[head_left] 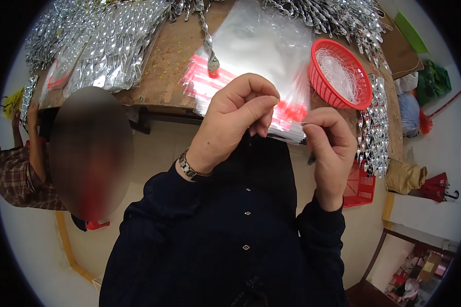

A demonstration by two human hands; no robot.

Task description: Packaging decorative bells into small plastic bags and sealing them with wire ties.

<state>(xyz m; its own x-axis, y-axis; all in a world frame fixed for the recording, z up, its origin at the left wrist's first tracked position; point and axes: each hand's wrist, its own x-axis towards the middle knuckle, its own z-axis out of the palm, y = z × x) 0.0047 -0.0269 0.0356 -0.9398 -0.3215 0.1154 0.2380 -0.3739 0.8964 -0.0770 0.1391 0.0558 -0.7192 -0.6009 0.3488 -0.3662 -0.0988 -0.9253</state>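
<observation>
My left hand (pixel 235 120), a watch on its wrist, is raised over the table's front edge with thumb and fingertips pinched together. To its right my right hand (pixel 330 146) also pinches thumb against forefinger. Anything held in either pinch is too thin to make out. Behind the fingers lies a stack of clear plastic bags (pixel 258 43) with red and white printed edges. A blurred bright red patch (pixel 293 110) shows between my hands; I cannot tell whether it belongs to the bags. A silver twisted ornament (pixel 210 48) rests on the stack's left side.
A red plastic basket (pixel 362 94) of clear threads stands right of the bags. Silver twisted strips lie bagged (pixel 107 56) at left, heaped (pixel 338 20) at far right, and hanging (pixel 376 128) over the right edge. Another person (pixel 23 174) works at left. A red crate (pixel 359 187) sits below.
</observation>
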